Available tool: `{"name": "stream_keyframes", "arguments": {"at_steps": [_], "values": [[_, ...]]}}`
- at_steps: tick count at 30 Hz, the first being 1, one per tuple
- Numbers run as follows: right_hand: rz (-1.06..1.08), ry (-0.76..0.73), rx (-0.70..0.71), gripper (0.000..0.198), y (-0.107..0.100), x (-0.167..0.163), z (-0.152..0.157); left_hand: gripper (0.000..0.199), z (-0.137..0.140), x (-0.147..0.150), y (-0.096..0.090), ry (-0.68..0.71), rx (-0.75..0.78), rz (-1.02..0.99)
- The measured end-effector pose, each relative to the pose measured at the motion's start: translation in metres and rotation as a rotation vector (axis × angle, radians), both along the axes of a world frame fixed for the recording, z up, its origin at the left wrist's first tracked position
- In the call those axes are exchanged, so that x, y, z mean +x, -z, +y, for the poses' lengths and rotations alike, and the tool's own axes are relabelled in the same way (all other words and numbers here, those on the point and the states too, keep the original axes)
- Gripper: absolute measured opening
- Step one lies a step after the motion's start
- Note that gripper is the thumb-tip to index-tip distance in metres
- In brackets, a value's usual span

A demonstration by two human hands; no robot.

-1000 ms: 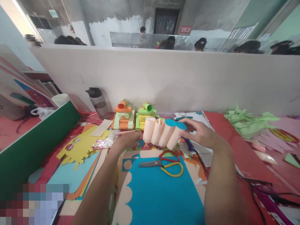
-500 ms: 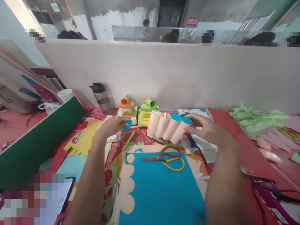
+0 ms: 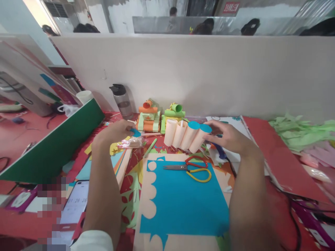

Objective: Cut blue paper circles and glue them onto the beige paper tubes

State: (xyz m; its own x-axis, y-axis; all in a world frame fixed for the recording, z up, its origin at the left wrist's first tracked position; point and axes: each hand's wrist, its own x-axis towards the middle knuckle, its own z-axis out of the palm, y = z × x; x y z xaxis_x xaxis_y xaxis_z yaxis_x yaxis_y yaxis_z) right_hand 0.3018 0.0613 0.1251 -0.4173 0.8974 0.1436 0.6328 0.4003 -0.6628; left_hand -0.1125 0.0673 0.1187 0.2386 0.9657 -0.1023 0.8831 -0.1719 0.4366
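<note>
Between the thumb and fingers of my left hand (image 3: pixel 116 132) is a small blue paper circle (image 3: pixel 135 132). My right hand (image 3: pixel 229 136) grips the right end of a row of cream paper tubes (image 3: pixel 178 136), joined side by side and leaning. Blue paper discs (image 3: pixel 193 125) cover the tops of the two right-hand tubes; the two left-hand ones have no blue tops. Below the tubes lies a blue sheet (image 3: pixel 185 202) with round bites cut from its left edge. Scissors (image 3: pixel 187 168) with one red and one yellow handle rest on it.
Behind the tubes stand an orange paper model (image 3: pixel 148 118) and a green-yellow one (image 3: pixel 175 113). A water bottle (image 3: pixel 122 103) is at back left, near a green board (image 3: pixel 60 143). A phone (image 3: pixel 74 205) lies by my left forearm. A pale partition (image 3: pixel 188 73) closes the back.
My view has tilted down and shifted left. Against the scene, my left hand with the blue circle has moved left. The tubes in my right hand have shifted slightly left too.
</note>
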Motion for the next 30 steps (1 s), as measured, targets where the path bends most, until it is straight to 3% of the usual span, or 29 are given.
{"name": "stream_keyframes", "arguments": {"at_steps": [3, 12, 24, 30], "values": [[0.008, -0.012, 0.023, 0.040, 0.001, -0.005, 0.002, 0.011, 0.003, -0.005, 0.004, 0.031, -0.041, 0.048], [0.074, 0.085, 0.059, 0.039, 0.001, 0.001, -0.001, 0.020, 0.000, -0.015, 0.003, -0.126, -0.043, 0.198], [0.026, 0.070, 0.052, 0.040, 0.001, -0.001, 0.000, 0.010, 0.008, -0.002, 0.011, 0.001, -0.095, 0.213], [0.000, 0.047, 0.032, 0.037, 0.005, 0.000, 0.003, 0.013, 0.012, 0.010, 0.016, 0.035, -0.223, 0.159]]}}
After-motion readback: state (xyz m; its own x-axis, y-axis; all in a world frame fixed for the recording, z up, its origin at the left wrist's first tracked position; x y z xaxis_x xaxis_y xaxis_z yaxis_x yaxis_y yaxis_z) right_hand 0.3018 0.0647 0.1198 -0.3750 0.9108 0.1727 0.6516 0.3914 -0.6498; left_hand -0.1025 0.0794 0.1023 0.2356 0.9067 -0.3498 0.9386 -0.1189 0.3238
